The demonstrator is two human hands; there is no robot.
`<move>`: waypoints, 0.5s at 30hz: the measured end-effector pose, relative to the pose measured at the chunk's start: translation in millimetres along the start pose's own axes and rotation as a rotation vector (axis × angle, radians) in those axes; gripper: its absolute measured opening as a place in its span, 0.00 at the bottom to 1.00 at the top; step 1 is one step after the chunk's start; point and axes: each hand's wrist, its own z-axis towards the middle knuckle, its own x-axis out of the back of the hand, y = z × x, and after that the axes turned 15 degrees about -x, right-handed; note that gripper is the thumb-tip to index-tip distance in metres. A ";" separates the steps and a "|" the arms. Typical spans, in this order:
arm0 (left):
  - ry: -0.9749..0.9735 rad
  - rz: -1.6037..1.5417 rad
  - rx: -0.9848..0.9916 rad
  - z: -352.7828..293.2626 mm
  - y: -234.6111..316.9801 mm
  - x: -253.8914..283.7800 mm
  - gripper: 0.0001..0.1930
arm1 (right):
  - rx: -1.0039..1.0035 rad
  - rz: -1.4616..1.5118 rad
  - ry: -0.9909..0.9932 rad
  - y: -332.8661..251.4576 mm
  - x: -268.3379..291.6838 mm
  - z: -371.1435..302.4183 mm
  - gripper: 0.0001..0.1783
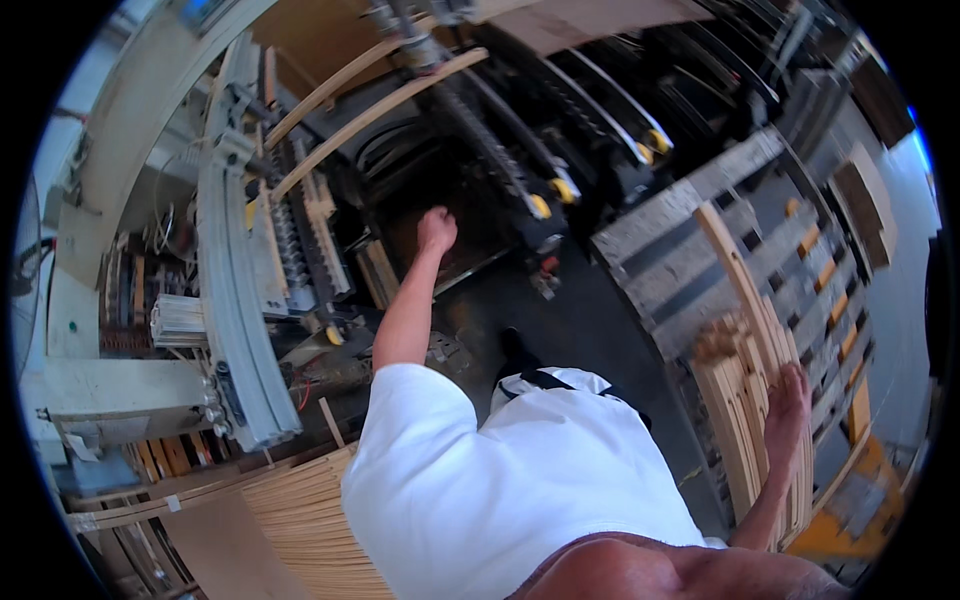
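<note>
My left hand (437, 230) is stretched forward over the dark gap between the machine's rails. Its fingers are curled into a fist, and nothing shows in them. On my right, my right hand (788, 405) is at the side of a stack of pale wooden slats (735, 430). Its fingers press round a wooden slat (738, 265) that juts forward past the others; part of the grip is hidden. Two long curved wooden strips (380, 115) lie across the machine rails (485, 140) ahead of my left hand.
The stack rests on a grey slatted pallet (690, 215) at right. Rails with yellow end caps (563, 190) point toward me. A grey metal beam (235, 300) runs along the left. Behind my left side are many stacked wooden strips (310, 520). Dark floor (590, 320) lies between machine and pallet.
</note>
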 end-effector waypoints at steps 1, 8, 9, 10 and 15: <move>0.118 -0.018 -0.018 33.0 -5.6 12.6 0.10 | -0.059 0.046 -0.086 -24.3 -7.5 7.6 0.25; 0.428 0.359 -0.143 177.4 -63.9 126.3 0.19 | -0.167 0.246 -0.333 -151.0 -88.5 81.9 0.24; 0.436 0.405 -0.160 192.4 -70.8 133.0 0.23 | -0.193 0.237 -0.327 -162.8 -99.3 100.3 0.23; 0.390 0.444 -0.133 203.7 -78.2 141.9 0.25 | -0.149 0.276 -0.308 -189.0 -106.4 117.9 0.23; 0.152 0.529 -0.030 227.2 -83.2 144.2 0.35 | 0.148 0.217 -0.216 -290.4 -146.6 229.4 0.21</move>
